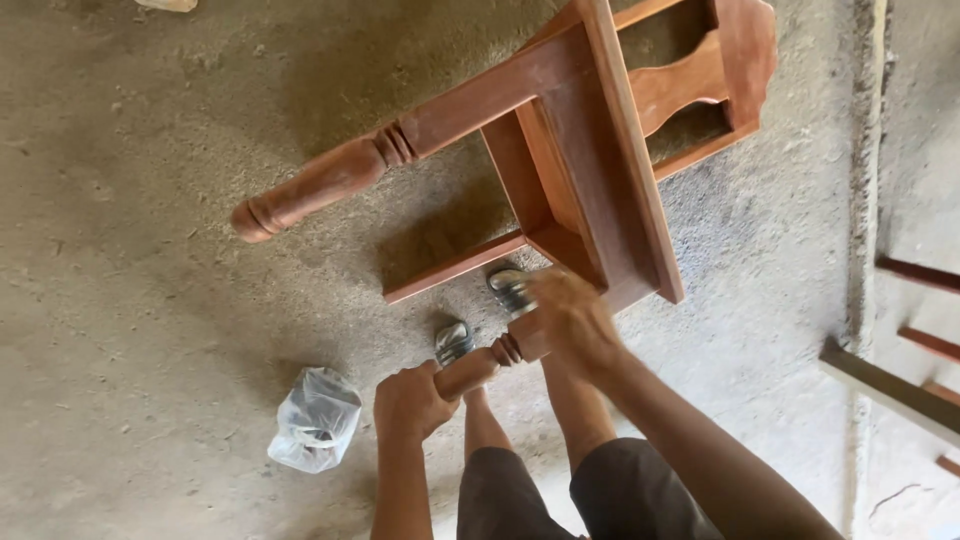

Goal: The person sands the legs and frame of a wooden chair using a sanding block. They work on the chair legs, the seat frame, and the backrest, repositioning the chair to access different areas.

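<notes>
wooden chair on its side on the concrete floor; left hand closed round the near leg; right hand gripping its top; plastic bag beside; chair appears assembled, unfinished.

A woodworking shop, by the look: bare dusty concrete floor, an unfinished wooden chair lying on it, timber frames at three o'clock.
</notes>
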